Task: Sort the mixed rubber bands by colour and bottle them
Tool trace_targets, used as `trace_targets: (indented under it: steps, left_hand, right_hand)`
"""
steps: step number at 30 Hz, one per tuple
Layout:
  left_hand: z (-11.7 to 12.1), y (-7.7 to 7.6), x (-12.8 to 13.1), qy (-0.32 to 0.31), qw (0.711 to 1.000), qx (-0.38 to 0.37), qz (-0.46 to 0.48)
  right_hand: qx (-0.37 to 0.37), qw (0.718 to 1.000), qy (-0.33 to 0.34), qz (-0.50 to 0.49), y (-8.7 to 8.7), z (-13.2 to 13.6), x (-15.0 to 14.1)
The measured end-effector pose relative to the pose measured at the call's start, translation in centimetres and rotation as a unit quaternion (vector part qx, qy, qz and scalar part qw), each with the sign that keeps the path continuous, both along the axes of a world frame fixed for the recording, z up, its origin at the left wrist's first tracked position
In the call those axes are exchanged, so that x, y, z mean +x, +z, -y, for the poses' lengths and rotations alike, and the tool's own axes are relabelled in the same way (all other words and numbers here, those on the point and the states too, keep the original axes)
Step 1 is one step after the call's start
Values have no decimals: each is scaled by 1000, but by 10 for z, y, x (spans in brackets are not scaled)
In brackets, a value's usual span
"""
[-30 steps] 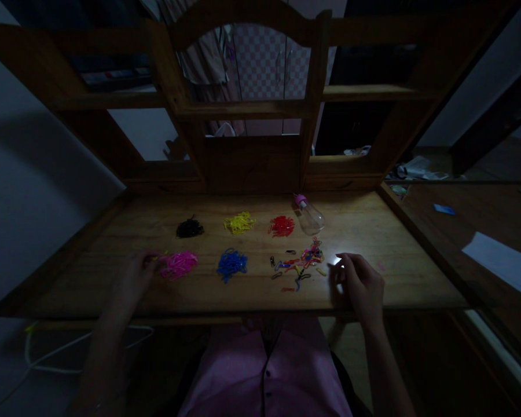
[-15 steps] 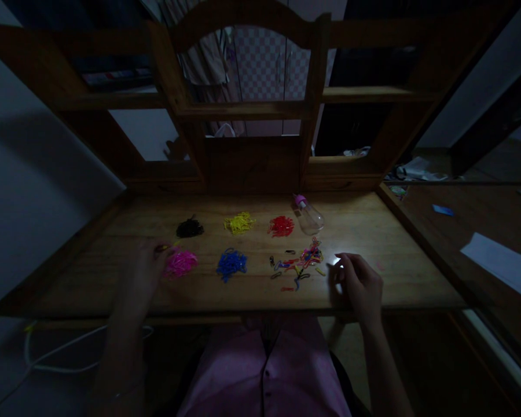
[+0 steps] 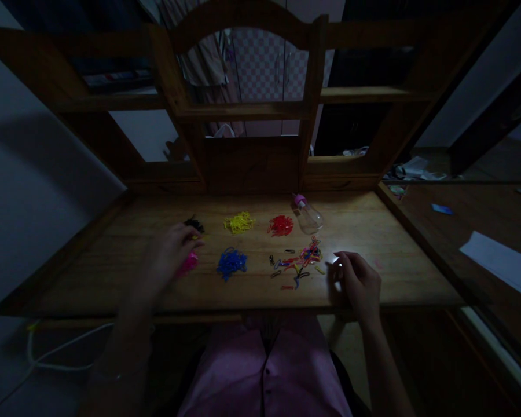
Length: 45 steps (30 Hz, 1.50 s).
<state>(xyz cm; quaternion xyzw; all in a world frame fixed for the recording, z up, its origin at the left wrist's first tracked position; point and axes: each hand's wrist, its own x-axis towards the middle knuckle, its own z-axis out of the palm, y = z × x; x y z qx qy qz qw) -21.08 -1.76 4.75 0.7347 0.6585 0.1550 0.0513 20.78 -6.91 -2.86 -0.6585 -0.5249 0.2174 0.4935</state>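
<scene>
Left hand (image 3: 167,249) — blurred at palm and wrist — has thumb and fingers pinched on a yellow clip (image 3: 195,237). Only a speck of its colour shows, so I cannot read its long axis. Right hand (image 3: 359,282): fingers curled, thumb and forefinger drawn together over the counter (image 3: 243,295); I cannot tell whether anything sits between them.

The relation I judge to count is left fingertips to yellow pile (image 3: 239,223). From those fingertips the pile lies between 2 and 3 o'clock, near but apart, its spread running roughly 3 to 9. Of the two hands the left is clearly nearer; from the right one the same pile stands well apart, between 9 and 10 o'clock.

Neighbours, as I log them from my end of the feed: black pile (image 3: 194,223) just beyond the left fingertips at 12 o'clock, partly covered; pink pile (image 3: 189,263) between 6 and 7, partly hidden by the hand; blue pile (image 3: 231,263) at 4. Red pile (image 3: 281,226) sits past the yellow one, at 3 o'clock from it. Mixed clips (image 3: 311,252) lie loose near the right hand, between 9 and 10, with a clear bottle (image 3: 309,218) beyond them, at 12 o'clock from their heap.
</scene>
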Motion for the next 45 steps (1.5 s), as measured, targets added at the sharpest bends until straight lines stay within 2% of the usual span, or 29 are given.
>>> trace_targets:
  steps: [3,6,8,11,15,19,22,25,27,29,31,34,36,39,42,45]
  left_hand:
    - [-48,-2,30,-112,992,-62,4]
    - [-89,-11,50,-140,984,-104,-22]
    - [-105,-16,57,-150,983,-107,-28]
    - [-112,-20,58,-152,984,-86,-32]
    - [-99,-11,56,-125,991,-22,-44]
    - [-54,11,78,-120,992,36,5]
    - [-11,17,111,-171,983,-1,70]
    - [10,2,136,-220,968,-61,107]
    - [3,-16,139,-217,967,-84,100]
    - [-17,-34,131,-200,972,-86,84]
    - [-39,-45,118,-170,981,-76,59]
    - [-56,-45,106,-141,988,-41,47]
    - [-52,-39,109,-141,988,-14,61]
    - [-34,-34,127,-158,984,13,83]
    - [-24,-41,144,-184,979,-16,87]
    - [-32,-51,149,-157,986,-28,45]
  right_hand:
    - [4,1000,3,2,-1,0,0]
    - [11,1000,-1,-2,-3,-1,1]
    - [14,1000,-7,-6,-3,-1,0]
    - [20,1000,-7,-10,-3,-1,0]
    - [19,1000,-3,-20,-2,0,-1]
    - [19,1000,-2,-13,-1,0,-1]
    - [19,1000,-4,-13,0,-1,-1]
    - [18,1000,-6,-15,-1,-1,-1]
    - [17,1000,-7,-14,-2,-1,-1]
    - [17,1000,-3,-12,-2,-1,-1]
    - [20,1000,-1,-15,-1,0,-1]
    - [23,999,-1,-21,-1,0,-1]
    - [24,999,-1,-25,-1,0,-1]
    - [25,999,0,-31,-1,1,-1]
    - [24,999,4,-31,0,1,-1]
    - [25,999,6,-25,0,1,-1]
